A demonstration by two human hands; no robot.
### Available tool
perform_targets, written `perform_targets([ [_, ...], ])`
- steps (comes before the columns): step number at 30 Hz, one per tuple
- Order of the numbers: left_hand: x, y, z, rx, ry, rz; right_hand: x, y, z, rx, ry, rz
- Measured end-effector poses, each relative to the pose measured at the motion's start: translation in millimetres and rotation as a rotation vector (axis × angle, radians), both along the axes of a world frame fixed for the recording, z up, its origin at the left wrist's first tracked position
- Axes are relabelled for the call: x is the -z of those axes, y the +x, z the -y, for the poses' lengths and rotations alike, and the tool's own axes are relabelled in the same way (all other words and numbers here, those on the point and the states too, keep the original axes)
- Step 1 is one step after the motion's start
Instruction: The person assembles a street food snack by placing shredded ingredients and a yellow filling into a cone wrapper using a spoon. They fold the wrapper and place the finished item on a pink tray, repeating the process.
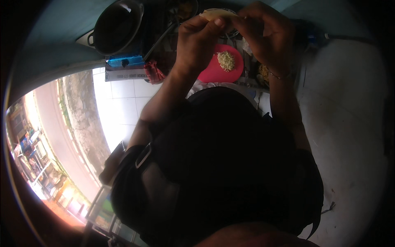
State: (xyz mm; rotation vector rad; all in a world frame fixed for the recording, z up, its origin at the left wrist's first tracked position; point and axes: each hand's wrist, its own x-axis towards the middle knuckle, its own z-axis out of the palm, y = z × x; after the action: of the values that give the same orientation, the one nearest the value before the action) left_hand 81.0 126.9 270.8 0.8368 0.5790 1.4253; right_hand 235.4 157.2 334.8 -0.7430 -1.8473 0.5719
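Both hands are raised at the far side of the view, gripping a thin, pale yellow folded wrapper [218,15]. My left hand [194,47] pinches its left part, with the thumb lying on top. On the other end, the fingers of my right hand [269,39] are closed, and part of the wrapper is hidden behind them. Below and between the hands lies a bright pink oval board [210,75]. A small heap of pale, finely chopped food [226,61] sits on it.
A dark wok [119,26] stands on a stove with a blue front panel [124,61] at the far left. Beside it lies a red checked cloth [154,72]. A bowl with brownish food [263,75] is partly hidden by my right wrist. White tiles [123,99] show at left.
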Motion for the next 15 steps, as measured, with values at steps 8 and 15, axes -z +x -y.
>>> perform_targets([
  [8,-7.6,-13.6,5.7,-0.003,0.151,-0.247,-12.2,1.6,14.9,-0.055,-0.146,0.092],
  [15,-17.8,-14.0,17.3,-0.036,0.077,-0.201,-15.4,-0.5,17.4,-0.09,0.027,0.087],
])
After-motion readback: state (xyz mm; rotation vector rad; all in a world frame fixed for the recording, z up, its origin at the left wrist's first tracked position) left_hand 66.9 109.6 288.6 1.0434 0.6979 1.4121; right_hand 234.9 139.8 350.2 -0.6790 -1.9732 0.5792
